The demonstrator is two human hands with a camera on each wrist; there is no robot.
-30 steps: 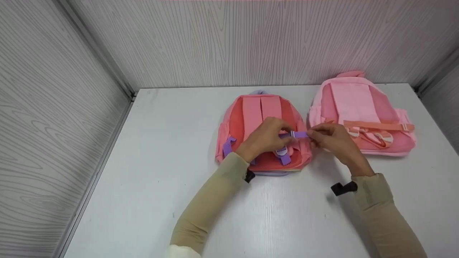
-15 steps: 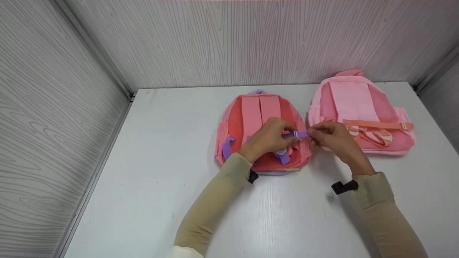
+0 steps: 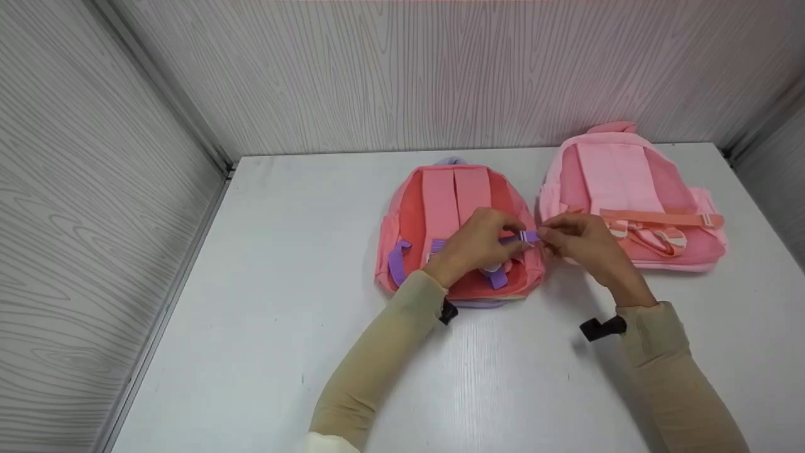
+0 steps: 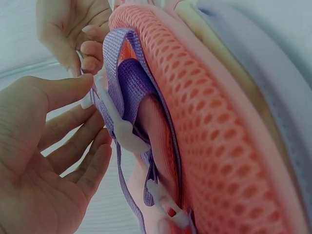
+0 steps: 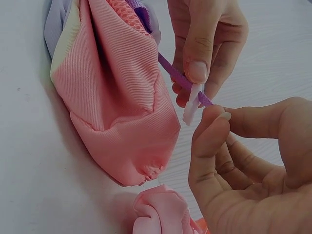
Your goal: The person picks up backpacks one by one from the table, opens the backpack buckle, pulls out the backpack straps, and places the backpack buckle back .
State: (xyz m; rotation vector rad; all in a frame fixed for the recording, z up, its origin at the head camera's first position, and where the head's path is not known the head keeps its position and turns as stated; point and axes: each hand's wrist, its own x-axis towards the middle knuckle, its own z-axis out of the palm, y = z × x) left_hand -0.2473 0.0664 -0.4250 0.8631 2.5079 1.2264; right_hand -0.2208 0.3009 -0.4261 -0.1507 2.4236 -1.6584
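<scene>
A coral-pink backpack (image 3: 439, 195) lies with its back panel and shoulder straps facing up. My left hand (image 3: 476, 242) reaches over it and pinches a white plastic strap slider (image 5: 193, 103) between thumb and fingers. Threaded through that slider is a purple webbing strap (image 5: 171, 72). Just to the right, the strap's end is pinched between thumb and forefinger of my right hand (image 3: 582, 244). Only a short stretch of webbing shows between the two hands. In the left wrist view, a second white buckle (image 4: 165, 202) hangs lower on the purple webbing, beside the coral mesh (image 4: 209, 122).
A light pink backpack (image 3: 619, 173) with an orange strap (image 3: 660, 219) lies close on the right, also back side up. Both bags rest on a white table (image 3: 283, 251). Wood-grain panels (image 3: 402, 75) rise behind the table and along its sides.
My left hand slides slightly right along the purple strap with the slider, so the webbing between both hands gets shorter. The right hand stays nearly still on the strap's end.
</scene>
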